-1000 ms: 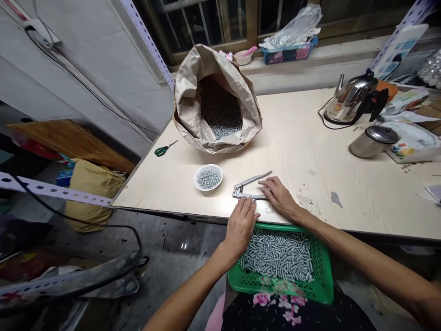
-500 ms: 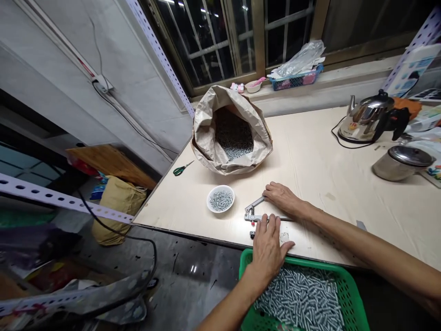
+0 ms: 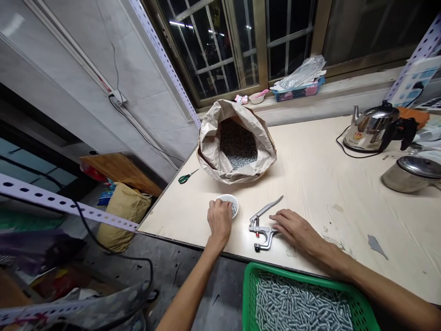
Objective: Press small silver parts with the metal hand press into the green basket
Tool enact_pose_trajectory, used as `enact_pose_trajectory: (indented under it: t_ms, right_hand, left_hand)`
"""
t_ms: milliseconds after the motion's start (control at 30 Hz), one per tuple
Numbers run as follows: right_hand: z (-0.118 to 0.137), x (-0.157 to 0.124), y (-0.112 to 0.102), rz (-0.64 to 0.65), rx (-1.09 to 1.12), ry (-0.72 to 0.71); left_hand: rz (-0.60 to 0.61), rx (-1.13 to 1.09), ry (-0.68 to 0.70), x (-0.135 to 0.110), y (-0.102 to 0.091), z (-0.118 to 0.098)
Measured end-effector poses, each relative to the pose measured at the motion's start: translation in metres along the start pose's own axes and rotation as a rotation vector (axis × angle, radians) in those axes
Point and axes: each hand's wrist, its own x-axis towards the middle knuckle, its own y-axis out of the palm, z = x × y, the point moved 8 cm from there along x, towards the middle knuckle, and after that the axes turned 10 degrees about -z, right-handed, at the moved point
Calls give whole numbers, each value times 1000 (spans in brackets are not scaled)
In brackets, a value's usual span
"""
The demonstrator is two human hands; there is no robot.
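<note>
My left hand [image 3: 219, 221] is at the near left side of a small white bowl [image 3: 228, 197] of small metal screws or rivets, fingers curled down over its rim. Its fingertips are hidden, so what they pinch cannot be seen. A grey metal hand press, like snap-fastener pliers [image 3: 264, 230], lies on the table with its upper handle raised. My right hand [image 3: 303, 232] rests beside it, fingers stretched and loosely apart, tips over the end of the lower handle. Below the table edge is a green plastic basket [image 3: 246, 294] full of metal screw-like pieces [image 3: 303, 303].
An open paper sack [image 3: 213, 161] of small metal parts stands behind the bowl. Green-handled scissors [image 3: 184, 178] lie to its left. A steel kettle [image 3: 368, 128] and a steel pot [image 3: 409, 174] stand at the right. A grey scrap [image 3: 376, 246] lies near the right forearm.
My left hand has moved from the pliers, up and left, to the white bowl. My right hand has let go of the raised handle and come down beside the pliers. The view has shifted slightly.
</note>
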Motion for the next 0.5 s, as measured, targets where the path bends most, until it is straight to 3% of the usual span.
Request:
enact_pose_trajectory:
  t_ms: [100,267,400,500]
  right_hand:
    - [0,-7,9,11,-41,-23]
    - [2,-10,16,34,-65,-86]
    - [7,-12,18,63,-59,-118]
    - [7,-12,20,85,-52,-103]
  left_hand:
    - [107,148,-81,23,21,20]
    - [208,194,-188,30,40,25]
    - [212,149,-135,31,42,24]
    - [122,17,-132,33,29,24]
